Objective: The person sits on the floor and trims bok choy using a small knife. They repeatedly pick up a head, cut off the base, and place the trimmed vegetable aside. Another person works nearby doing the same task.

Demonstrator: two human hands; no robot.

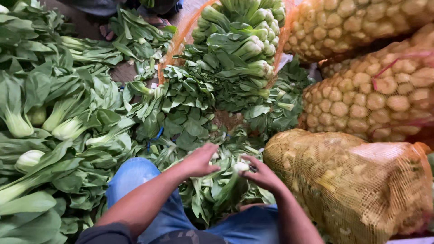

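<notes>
bok choy head [228, 180], pale stalk end up and leaves hanging down, lies between the two hands above the person's lap; its long axis runs from the white base near the right hand down and leftward toward the knees in blue trousers [135, 174]. right hand [262, 175] closes its fingers around the white base; whether something small and dark is also pinched there cannot be told. left hand [199, 160] rests palm down, fingers loosely curled, on the leaves just to the left of the base, so the right hand is the nearer to the stalk end. loose bok choy pile [58, 122] spreads over the ground along the left edge of the view, white stalks pointing mostly downward and left. stacked bok choy heap [237, 45] stands in an open orange net sack [181, 38] at top centre, well apart from the hands. three yellow-orange mesh sacks fill the right side: nearest mesh sack [352, 180] lies just beside the right forearm, its contents blurred by the netting; two potato sacks [370, 90] rise behind it, tied with reddish cord. no labels or signs are visible.
</notes>
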